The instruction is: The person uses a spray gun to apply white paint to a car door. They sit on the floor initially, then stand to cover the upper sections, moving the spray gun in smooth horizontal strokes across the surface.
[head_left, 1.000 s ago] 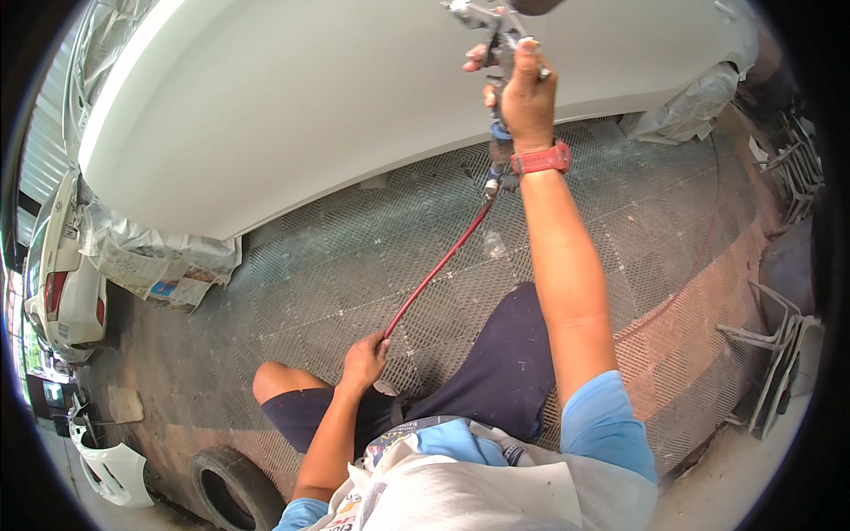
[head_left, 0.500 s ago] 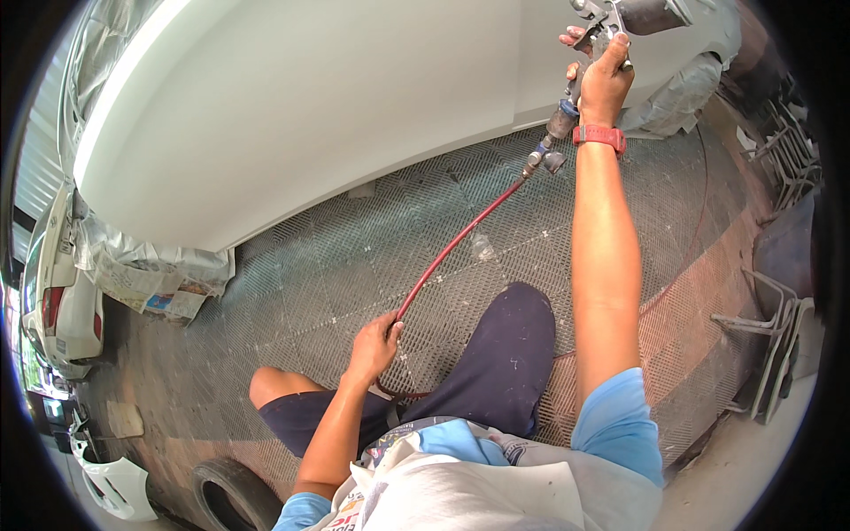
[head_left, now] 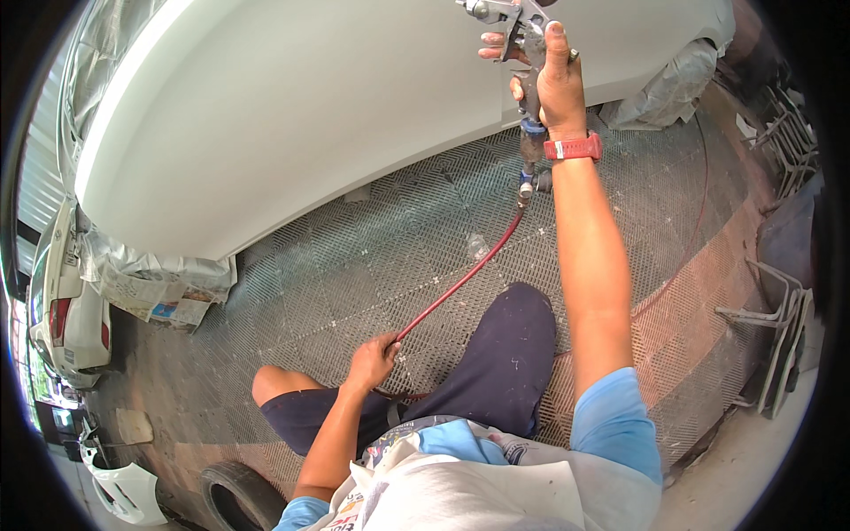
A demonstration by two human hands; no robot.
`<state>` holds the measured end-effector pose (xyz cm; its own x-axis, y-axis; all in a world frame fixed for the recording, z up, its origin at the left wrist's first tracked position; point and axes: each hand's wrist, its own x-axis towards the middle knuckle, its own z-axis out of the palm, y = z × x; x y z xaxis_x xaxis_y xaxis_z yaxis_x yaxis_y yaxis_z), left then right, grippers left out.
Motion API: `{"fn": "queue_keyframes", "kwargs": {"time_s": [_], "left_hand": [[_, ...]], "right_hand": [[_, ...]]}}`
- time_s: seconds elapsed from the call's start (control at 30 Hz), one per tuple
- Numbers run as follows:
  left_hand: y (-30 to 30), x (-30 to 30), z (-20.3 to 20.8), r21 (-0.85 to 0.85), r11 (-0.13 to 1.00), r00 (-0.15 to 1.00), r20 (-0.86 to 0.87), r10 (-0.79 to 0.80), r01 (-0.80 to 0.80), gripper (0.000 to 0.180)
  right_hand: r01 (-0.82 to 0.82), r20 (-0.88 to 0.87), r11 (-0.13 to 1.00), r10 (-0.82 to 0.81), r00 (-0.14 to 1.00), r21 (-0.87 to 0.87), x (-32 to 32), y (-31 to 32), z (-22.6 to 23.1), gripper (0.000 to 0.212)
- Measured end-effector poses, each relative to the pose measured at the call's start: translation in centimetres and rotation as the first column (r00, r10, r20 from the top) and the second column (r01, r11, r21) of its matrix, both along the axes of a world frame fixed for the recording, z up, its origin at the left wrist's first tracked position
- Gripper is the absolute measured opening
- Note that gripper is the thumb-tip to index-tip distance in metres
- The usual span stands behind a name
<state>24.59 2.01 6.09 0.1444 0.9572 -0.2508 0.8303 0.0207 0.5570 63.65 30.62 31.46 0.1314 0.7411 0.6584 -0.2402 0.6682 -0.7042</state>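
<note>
My right hand (head_left: 556,84) is wrapped round the grip of a metal spray gun (head_left: 526,34), with a red watch on that wrist. The gun's top runs out of the picture's upper edge. Below the grip hang a blue-ringed fitting and a red air hose (head_left: 469,276). Lower down, in front of my lap, my left hand (head_left: 374,361) is closed round the hose. Ahead of the gun spreads a smooth white car body panel (head_left: 310,115); whether the gun touches it I cannot tell, but it appears apart.
Newspaper and plastic masking (head_left: 164,279) wraps a wheel at left; more sheeting (head_left: 668,93) covers the right end. A grey grated floor (head_left: 301,327) lies below. A white car (head_left: 75,301), a tyre (head_left: 239,496) and a white bumper (head_left: 124,487) are at left, metal stands (head_left: 770,323) at right.
My right hand has moved left along the panel with the spray gun, which has turned more upright. The hose has swung left with it. My left hand has stayed almost in place.
</note>
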Motion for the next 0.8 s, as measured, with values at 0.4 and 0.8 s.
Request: {"fn": "queue_keyframes", "kwargs": {"time_s": [0.4,0.8], "left_hand": [[-0.7,-2.3,-1.4,-0.067,0.992,0.992,-0.084,0.098,-0.104,0.034],[-0.4,-1.5,-0.4,-0.008,0.995,0.995,0.018,0.102,-0.102,0.033]], "right_hand": [[0.100,-0.035,0.990,-0.104,0.994,-0.096,-3.3,-1.4,-0.3,0.063],[0.389,0.188,0.920,-0.376,0.907,-0.038,-7.3,-1.8,9.9,0.041]]}}
